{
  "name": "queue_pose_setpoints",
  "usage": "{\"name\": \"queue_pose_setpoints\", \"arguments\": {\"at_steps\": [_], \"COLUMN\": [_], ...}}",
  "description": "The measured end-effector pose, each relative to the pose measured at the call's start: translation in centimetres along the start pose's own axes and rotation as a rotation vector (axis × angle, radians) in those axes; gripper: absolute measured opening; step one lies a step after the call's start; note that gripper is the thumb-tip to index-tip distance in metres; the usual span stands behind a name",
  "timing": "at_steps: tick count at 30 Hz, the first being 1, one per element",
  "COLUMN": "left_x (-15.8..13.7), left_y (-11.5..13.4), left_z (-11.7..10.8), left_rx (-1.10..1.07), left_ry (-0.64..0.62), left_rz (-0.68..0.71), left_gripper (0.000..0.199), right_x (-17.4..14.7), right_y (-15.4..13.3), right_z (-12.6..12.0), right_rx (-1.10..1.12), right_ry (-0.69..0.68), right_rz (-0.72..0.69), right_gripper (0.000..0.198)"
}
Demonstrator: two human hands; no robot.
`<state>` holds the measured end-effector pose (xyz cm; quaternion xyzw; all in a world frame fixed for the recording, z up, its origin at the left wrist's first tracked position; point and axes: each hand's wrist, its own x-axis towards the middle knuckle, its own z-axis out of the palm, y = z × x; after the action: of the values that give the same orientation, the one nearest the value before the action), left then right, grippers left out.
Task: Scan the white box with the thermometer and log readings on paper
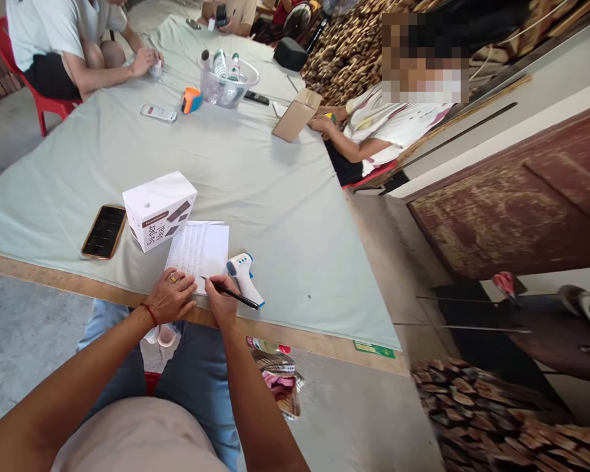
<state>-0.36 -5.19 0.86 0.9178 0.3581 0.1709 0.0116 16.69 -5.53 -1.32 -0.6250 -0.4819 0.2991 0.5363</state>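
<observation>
My right hand point(222, 298) is closed around a black pen point(236, 292), its tip over the lower right of a sheet of paper point(211, 249) with rows of handwriting. Fingers outstretched, my left hand point(174, 298) lies on the lower left of that paper, a ring on one finger and a red cord at the wrist. Just right of the pen rests a white and blue infrared thermometer point(246, 275). Behind the paper stands a white box point(160, 203) with brown print, partly overlapping the sheet. A dark phone point(104, 231) lies left of the box.
A pale cloth covers the table point(275, 196). Farther back are a clear plastic basin point(226, 88) with bottles, an orange tape measure point(191, 99), a second phone point(158, 113) and a cardboard box point(297, 115). Other people sit around the table. Stacked firewood point(491, 419) lies at lower right.
</observation>
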Motion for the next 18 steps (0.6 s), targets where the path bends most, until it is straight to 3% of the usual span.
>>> {"name": "queue_pose_setpoints", "arguments": {"at_steps": [18], "left_x": [0.04], "left_y": [0.09], "left_z": [-0.01], "left_rx": [-0.038], "left_ry": [-0.017], "left_rz": [-0.012], "left_gripper": [0.034], "right_x": [-0.09], "right_y": [0.37], "right_z": [0.29], "right_rx": [-0.107], "right_ry": [-0.081], "right_rz": [-0.092], "right_gripper": [0.015]}}
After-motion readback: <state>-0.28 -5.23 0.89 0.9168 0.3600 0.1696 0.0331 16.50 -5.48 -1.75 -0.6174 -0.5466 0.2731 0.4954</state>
